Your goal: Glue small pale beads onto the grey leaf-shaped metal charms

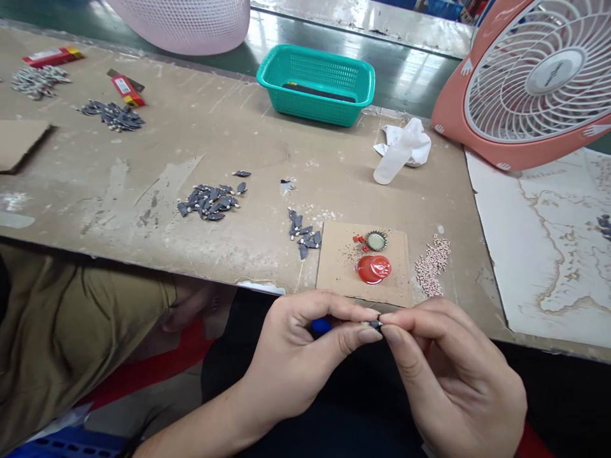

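- The step in hand seems to be fine fingertip work on one small piece [375, 324]; the next move likely calls for a steady grip and light pressure.
- Left hand [303, 359]: thumb and index finger close together, pinching the piece.
- Right hand [463, 378]: thumb and index finger nearly meeting, gripping its other end; whether they also hold something tiny, I can't tell.
- The piece is held above the lap, just this side of the card [334, 277].
- It looks dark grey and slim, mostly covered by fingertips.
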Available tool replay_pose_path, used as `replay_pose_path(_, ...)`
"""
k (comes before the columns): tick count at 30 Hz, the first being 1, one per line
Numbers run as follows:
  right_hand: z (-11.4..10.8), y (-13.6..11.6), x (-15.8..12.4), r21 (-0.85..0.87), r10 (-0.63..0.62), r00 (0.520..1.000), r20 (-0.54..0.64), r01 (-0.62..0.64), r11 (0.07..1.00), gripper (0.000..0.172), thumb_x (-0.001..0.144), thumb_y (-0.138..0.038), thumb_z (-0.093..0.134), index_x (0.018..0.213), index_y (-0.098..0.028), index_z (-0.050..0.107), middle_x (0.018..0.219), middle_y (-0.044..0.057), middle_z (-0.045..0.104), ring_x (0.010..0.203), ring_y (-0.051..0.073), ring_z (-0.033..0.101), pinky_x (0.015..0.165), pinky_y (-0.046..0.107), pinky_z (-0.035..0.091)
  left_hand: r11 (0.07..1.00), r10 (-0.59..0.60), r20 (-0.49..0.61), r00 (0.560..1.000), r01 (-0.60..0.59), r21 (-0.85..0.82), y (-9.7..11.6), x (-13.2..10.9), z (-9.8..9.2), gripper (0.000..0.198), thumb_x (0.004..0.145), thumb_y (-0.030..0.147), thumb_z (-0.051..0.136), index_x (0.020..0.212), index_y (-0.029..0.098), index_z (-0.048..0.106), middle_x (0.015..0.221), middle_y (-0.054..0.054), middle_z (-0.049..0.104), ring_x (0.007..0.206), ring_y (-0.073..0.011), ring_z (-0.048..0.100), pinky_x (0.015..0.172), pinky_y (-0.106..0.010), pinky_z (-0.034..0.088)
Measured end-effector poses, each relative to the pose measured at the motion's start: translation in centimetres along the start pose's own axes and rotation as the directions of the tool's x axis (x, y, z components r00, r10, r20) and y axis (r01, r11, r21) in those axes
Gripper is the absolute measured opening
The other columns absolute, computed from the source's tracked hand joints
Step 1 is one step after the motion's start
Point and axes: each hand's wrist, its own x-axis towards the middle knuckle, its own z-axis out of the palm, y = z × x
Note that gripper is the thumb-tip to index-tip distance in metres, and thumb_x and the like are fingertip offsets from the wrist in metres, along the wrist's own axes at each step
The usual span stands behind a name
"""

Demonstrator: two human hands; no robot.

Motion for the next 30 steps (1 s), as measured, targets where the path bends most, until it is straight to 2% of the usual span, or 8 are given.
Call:
replay_pose_path(3,0.2,0.2,-0.3,0.021,0.001,1.000,-0.018,-0.001,1.000,0.018,0.089,-0.006,0.069,0.097,-0.021,0.070,0.082,-0.002,0.067,0.070,0.009,0.061,0.058,0.021,0.051,0.996,-0.084,-0.009,0.996,0.084,0.032,-0.1,-0.1,-0.2,0.011,0.077,0.013,0.087,0.079,0.023,0.084,0.078,0.001,0.083,0.071,-0.0125,0.078,0.067,-0.013,0.060)
replay_pose_path(5,0.2,0.2,-0.3,0.023,-0.007,1.000,-0.028,0.008,1.000,0.018,0.089,-0.005,0.068,0.097,-0.021,0.070,0.082,-0.001,0.067,0.070,0.009,0.061,0.058,0.021,0.051,0.993,-0.078,-0.024,0.997,0.080,0.087,-0.1,-0.1,-0.3,0.008,0.077,0.016,0.088,0.077,0.021,0.082,0.075,0.000,0.082,0.068,-0.0127,0.077,0.065,-0.014,0.059)
replay_pose_path(8,0.2,0.0,-0.2,0.020,-0.028,0.999,-0.024,0.028,0.999,0.017,0.089,-0.005,0.068,0.098,-0.020,0.069,0.082,-0.001,0.067,0.070,0.009,0.061,0.058,0.021,0.051,0.984,0.037,-0.010,0.999,-0.034,0.173,0.0,-0.1,-0.3,0.010,0.080,0.013,0.085,0.076,0.019,0.079,0.074,0.001,0.081,0.067,-0.0116,0.075,0.066,-0.014,0.058)
replay_pose_path(11,0.0,-0.2,-0.1,0.017,-0.052,0.999,0.000,0.052,0.999,0.017,0.089,-0.004,0.067,0.096,-0.018,0.069,0.082,0.000,0.067,0.071,0.009,0.061,0.059,0.021,0.052,0.943,0.176,0.027,0.984,-0.176,0.283,0.1,-0.1,-0.1,0.014,0.083,0.007,0.081,0.075,0.017,0.076,0.074,0.002,0.080,0.068,-0.0093,0.074,0.068,-0.012,0.057)
replay_pose_path(15,-0.2,-0.4,-0.1,0.026,-0.048,0.998,0.034,0.047,0.999,0.016,0.089,-0.003,0.066,0.096,-0.017,0.069,0.080,0.000,0.067,0.069,0.009,0.062,0.058,0.021,0.052,0.886,0.262,0.092,0.961,-0.277,0.370,0.2,-0.3,-0.2,0.016,0.085,0.004,0.078,0.075,0.016,0.073,0.073,0.002,0.079,0.067,-0.0094,0.075,0.067,-0.012,0.057)
replay_pose_path(19,-0.4,-0.2,-0.1,0.059,-0.063,0.997,0.054,0.059,0.996,0.021,0.088,-0.002,0.066,0.100,-0.018,0.069,0.080,0.001,0.067,0.067,0.009,0.062,0.057,0.022,0.053,0.856,0.286,0.132,0.949,-0.315,0.410,0.2,-0.3,-0.4,0.017,0.086,0.005,0.077,0.077,0.018,0.073,0.075,0.001,0.080,0.068,-0.0130,0.076,0.067,-0.017,0.060)
replay_pose_path(26,-1.1,0.4,0.0,0.062,-0.086,0.994,0.066,0.081,0.995,0.029,0.085,0.000,0.066,0.107,-0.019,0.069,0.078,0.000,0.068,0.069,0.012,0.065,0.059,0.025,0.055,0.856,0.338,0.148,0.930,-0.368,0.364,0.0,-0.2,-0.6,0.017,0.086,0.004,0.077,0.084,0.020,0.076,0.086,-0.002,0.083,0.077,-0.0162,0.079,0.074,-0.023,0.064)
replay_pose_path(30,-1.3,0.3,0.2,0.063,-0.091,0.993,0.070,0.086,0.994,0.026,0.085,0.000,0.067,0.103,-0.019,0.069,0.075,-0.001,0.066,0.067,0.010,0.064,0.059,0.024,0.054,0.846,0.327,0.169,0.930,-0.368,0.387,0.1,-0.3,-0.6,0.017,0.086,0.004,0.077,0.084,0.021,0.075,0.086,-0.002,0.083,0.076,-0.0159,0.079,0.074,-0.022,0.063)
